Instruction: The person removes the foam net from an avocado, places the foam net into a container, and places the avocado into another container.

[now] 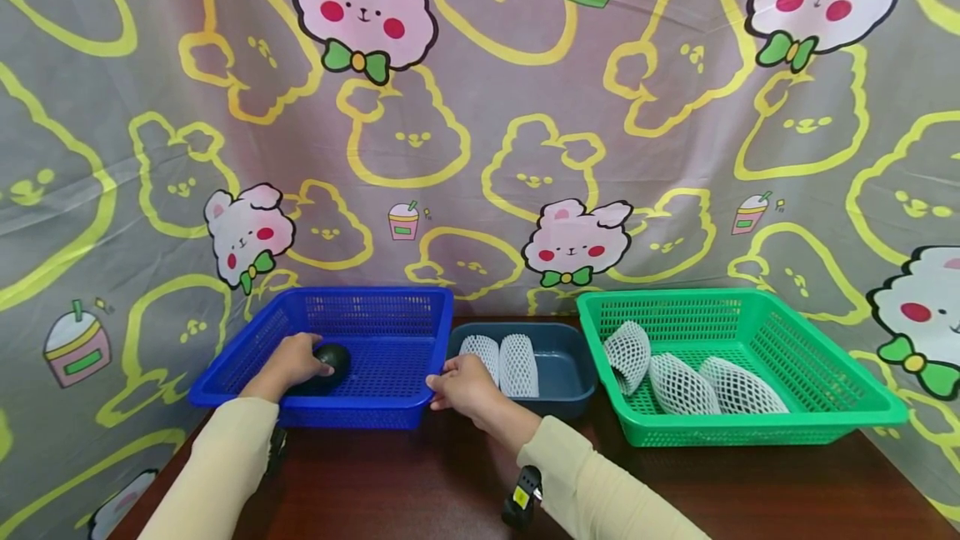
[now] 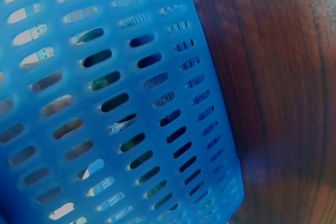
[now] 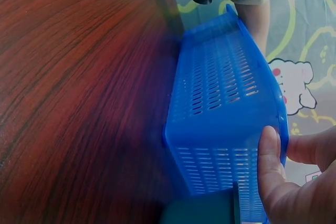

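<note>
A dark green, smooth, rounded avocado (image 1: 339,363) lies on the floor of the blue basket (image 1: 352,418), toward its front left. My left hand (image 1: 294,358) reaches in over the front rim and holds the avocado between thumb and fingers. In the left wrist view only the slotted blue basket wall (image 2: 123,93) shows; that hand is hidden there. With thumb and fingertips my right hand (image 1: 468,387) pinches the basket's rim at the front right corner. The right wrist view shows that thumb (image 3: 270,156) on the outside of the rim.
Between the baskets stands a dark grey-blue bin (image 1: 564,361) with two white foam net sleeves (image 1: 519,365). At the right, a green basket (image 1: 750,430) contains several net-wrapped pieces (image 1: 682,384). A brown wooden table (image 1: 390,482) carries everything; a patterned curtain (image 1: 480,90) hangs behind.
</note>
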The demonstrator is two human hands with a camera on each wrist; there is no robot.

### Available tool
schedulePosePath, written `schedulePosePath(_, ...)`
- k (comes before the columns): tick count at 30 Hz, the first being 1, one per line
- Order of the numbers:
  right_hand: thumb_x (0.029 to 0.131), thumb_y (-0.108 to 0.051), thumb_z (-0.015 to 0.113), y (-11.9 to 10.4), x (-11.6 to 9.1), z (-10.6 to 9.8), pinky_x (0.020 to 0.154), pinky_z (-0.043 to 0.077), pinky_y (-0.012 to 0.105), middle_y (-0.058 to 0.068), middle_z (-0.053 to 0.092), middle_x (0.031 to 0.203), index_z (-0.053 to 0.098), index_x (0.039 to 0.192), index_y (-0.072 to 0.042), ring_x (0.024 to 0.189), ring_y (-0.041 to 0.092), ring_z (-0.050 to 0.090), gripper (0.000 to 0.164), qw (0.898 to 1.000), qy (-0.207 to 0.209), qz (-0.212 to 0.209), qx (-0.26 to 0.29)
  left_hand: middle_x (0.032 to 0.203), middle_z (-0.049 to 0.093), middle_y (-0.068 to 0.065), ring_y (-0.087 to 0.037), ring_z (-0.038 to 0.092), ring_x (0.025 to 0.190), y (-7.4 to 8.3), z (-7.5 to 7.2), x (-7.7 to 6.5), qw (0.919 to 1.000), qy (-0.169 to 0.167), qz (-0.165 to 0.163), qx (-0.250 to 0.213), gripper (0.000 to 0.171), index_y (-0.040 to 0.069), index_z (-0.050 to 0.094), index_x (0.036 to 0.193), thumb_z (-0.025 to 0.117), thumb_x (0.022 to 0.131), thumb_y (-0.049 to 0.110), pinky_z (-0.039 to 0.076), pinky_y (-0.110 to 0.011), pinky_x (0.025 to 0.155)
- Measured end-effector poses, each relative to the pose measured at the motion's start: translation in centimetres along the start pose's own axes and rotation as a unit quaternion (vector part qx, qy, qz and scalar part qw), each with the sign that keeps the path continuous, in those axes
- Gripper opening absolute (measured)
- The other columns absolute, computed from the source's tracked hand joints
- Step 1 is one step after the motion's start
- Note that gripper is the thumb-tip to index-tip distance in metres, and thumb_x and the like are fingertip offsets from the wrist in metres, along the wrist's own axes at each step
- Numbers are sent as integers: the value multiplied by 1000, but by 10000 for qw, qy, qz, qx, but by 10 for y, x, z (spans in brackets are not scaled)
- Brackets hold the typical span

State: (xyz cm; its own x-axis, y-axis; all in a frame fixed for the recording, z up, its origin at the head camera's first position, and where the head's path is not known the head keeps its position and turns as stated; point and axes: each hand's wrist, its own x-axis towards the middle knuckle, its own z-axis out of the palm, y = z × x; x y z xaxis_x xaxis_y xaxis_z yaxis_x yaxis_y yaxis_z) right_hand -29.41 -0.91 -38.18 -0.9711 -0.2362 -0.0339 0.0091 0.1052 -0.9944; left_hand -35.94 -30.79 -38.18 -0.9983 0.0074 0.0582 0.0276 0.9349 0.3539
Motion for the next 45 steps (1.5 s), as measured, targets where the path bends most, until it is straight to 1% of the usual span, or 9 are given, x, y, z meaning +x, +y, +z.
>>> schedulePosePath(4, 94, 2, 60, -1, -1, 0, 59, 57, 30, 16, 69, 81, 57, 108, 14, 61, 18, 65, 19, 10000, 21, 4, 0, 126, 50, -39, -54, 46, 117, 2, -2, -1, 9999, -35, -3, -123, 68, -21, 48, 127, 80, 79, 16, 40, -59, 94)
schedulePosePath(10, 94, 2, 59, -2, -1, 0, 59, 57, 30, 16, 69, 81, 57, 108, 15, 61, 18, 65, 20, 10000, 22, -5, 24, 127, 50, -39, -53, 46, 118, 3, -4, -3, 9998, -58, 69, -176, 69, -21, 46, 128, 78, 80, 17, 40, -59, 95)
schedulePosePath(19, 93, 3, 60, 0, -1, 0, 58, 56, 29, 16, 69, 79, 56, 110, 16, 58, 16, 63, 22, 10000, 23, -50, 79, 128, 49, -39, -53, 46, 118, 6, -6, -5, 9997, -111, 1, -208, 69, -20, 46, 129, 78, 82, 19, 41, -59, 95)
schedulePosePath(28, 94, 2, 59, 2, -1, 0, 57, 56, 29, 14, 68, 76, 55, 112, 16, 56, 14, 61, 23, 10000, 48, -62, 58, 127, 50, -38, -53, 46, 118, 9, -4, -7, 9996, -105, 160, -224, 70, -20, 47, 129, 78, 82, 21, 42, -58, 93)
schedulePosePath(31, 94, 2, 59, 3, -2, 0, 57, 56, 29, 14, 67, 76, 53, 115, 17, 56, 14, 61, 27, 9999, 49, -66, 81, 127, 50, -38, -53, 46, 118, 9, -5, -8, 9995, -106, 194, -226, 70, -20, 47, 129, 78, 82, 21, 42, -58, 94)
schedulePosePath(35, 93, 2, 60, 2, -2, -2, 59, 57, 30, 14, 67, 77, 49, 120, 19, 61, 18, 64, 33, 9999, 40, -101, 16, 127, 50, -38, -53, 45, 118, 11, -6, -9, 9995, -101, 228, -201, 70, -20, 47, 129, 78, 82, 22, 41, -58, 94)
schedulePosePath(41, 93, -1, 62, -1, -6, -9, 63, 58, 34, 16, 67, 80, 49, 121, 18, 75, 33, 69, 37, 9996, 10, -186, -209, 126, 51, -38, -53, 46, 118, 10, -7, -11, 9994, -109, 268, -177, 71, -20, 47, 129, 78, 82, 23, 41, -58, 94)
schedulePosePath(45, 92, -1, 63, -5, -10, -15, 64, 58, 35, 17, 68, 80, 47, 122, 19, 75, 31, 69, 40, 9992, -48, -260, -299, 127, 50, -38, -53, 46, 118, 9, -7, -13, 9992, -102, 339, -211, 71, -19, 47, 129, 78, 82, 23, 41, -58, 94)
